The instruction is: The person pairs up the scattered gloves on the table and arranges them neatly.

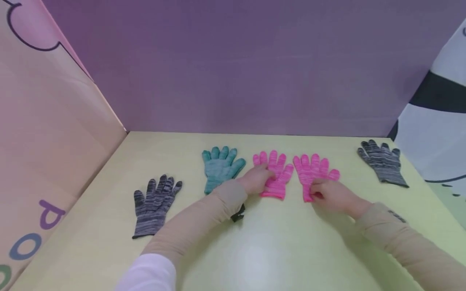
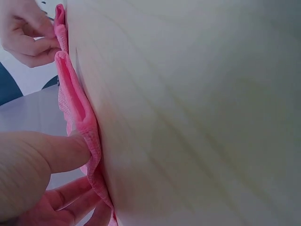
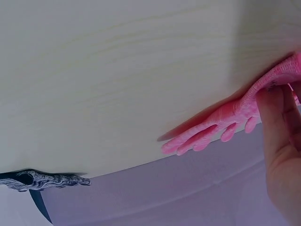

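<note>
Two pink knit gloves lie side by side with their fingers pointing away. My left hand (image 1: 257, 179) rests on the left pink glove (image 1: 278, 184), its thumb (image 2: 70, 151) and fingers touching the fabric a little apart. At the cuff of the right pink glove (image 1: 309, 171), my right hand (image 1: 333, 195) pinches the edge with curled fingers. That glove's cuff end is raised a little in the right wrist view, while its fingers (image 3: 193, 139) lie lower. Left of my left hand is a teal glove (image 1: 218, 169), its lower right side partly behind my forearm.
A grey-black striped glove (image 1: 154, 206) lies at the left, another (image 1: 384, 163) at the far right. Something black (image 1: 238, 214) shows from under my left forearm, mostly hidden. A purple panel (image 1: 255, 72) stands behind the pale yellow table (image 1: 291, 250), with printed panels on both sides.
</note>
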`<state>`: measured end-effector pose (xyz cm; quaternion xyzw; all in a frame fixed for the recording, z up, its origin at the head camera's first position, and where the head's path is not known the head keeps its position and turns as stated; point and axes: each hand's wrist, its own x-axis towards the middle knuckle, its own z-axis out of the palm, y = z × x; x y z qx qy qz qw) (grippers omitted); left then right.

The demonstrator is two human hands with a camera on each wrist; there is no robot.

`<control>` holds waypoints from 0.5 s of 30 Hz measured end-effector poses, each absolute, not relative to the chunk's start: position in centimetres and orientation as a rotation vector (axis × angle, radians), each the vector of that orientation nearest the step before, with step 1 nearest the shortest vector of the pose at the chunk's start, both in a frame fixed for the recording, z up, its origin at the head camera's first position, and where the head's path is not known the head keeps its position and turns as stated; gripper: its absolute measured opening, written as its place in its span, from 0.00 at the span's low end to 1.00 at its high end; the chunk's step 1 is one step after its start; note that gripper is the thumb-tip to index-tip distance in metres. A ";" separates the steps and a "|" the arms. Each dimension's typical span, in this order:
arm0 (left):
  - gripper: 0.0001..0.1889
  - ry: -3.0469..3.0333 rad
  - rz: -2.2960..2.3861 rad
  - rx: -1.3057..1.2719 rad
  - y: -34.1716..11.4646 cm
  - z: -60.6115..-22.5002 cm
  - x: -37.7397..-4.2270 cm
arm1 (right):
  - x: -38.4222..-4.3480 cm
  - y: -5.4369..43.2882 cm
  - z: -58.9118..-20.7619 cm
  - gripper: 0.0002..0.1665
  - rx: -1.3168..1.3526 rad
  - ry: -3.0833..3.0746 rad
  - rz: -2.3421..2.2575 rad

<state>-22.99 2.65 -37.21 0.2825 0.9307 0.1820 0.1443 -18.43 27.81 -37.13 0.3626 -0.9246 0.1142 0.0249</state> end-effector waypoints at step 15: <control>0.20 2.665 0.541 0.764 2.8 -37.5 -22.5 | -18.0 27.6 -37.7 0.14 1.100 -2.847 0.310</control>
